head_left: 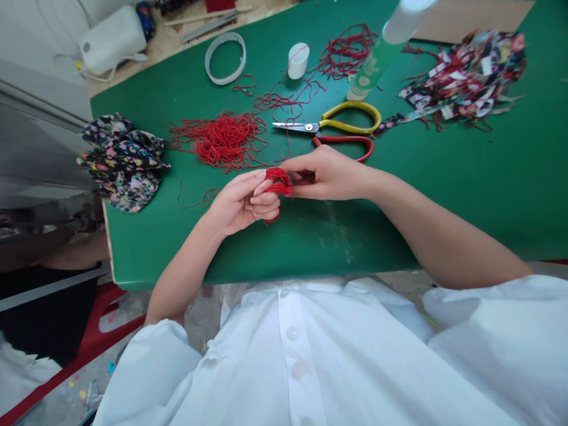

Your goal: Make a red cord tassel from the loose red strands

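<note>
A small looped bundle of red yarn is held between my two hands above the near part of the green table. My left hand is closed around its left side, with strands showing below the curled fingers. The fingers of my right hand pinch the bundle's right end. Just beyond my right hand lie scissors with one yellow and one red handle, blades pointing left. A loose heap of red yarn rests beyond my left hand.
On the green table are floral fabric, a tape roll, a white spool, darker red yarn, a bottle and a pile of patterned fabric strips. A white device sits at the back left.
</note>
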A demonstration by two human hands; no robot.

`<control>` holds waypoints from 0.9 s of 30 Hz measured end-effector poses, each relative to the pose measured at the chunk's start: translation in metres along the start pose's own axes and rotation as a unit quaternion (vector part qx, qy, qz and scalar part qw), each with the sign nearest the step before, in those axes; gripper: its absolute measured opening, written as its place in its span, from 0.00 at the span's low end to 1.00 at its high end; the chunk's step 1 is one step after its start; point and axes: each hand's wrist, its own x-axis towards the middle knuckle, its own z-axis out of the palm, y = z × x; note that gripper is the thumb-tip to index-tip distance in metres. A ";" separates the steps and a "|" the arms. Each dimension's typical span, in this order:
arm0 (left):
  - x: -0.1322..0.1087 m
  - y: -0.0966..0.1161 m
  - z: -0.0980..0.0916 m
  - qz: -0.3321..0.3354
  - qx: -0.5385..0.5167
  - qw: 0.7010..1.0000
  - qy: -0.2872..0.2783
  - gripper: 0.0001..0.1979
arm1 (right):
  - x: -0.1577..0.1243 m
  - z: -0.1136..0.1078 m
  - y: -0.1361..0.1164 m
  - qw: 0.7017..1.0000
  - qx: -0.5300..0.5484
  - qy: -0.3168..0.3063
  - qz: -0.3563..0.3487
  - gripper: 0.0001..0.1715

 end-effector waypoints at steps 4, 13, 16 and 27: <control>0.001 -0.001 0.001 0.005 -0.003 1.000 -0.011 0.20 | 0.002 0.002 -0.003 0.995 0.103 -0.019 -0.001 0.22; -0.001 -0.001 0.004 -0.022 -0.014 0.999 0.026 0.21 | 0.002 -0.001 -0.004 0.994 0.097 -0.010 0.050 0.18; -0.001 -0.001 0.004 -0.011 -0.005 1.000 0.007 0.21 | 0.002 -0.001 -0.004 0.995 0.083 -0.008 0.061 0.15; -0.002 -0.002 0.005 -0.014 -0.019 1.000 0.013 0.21 | -0.001 0.005 -0.001 0.966 0.250 -0.055 0.039 0.19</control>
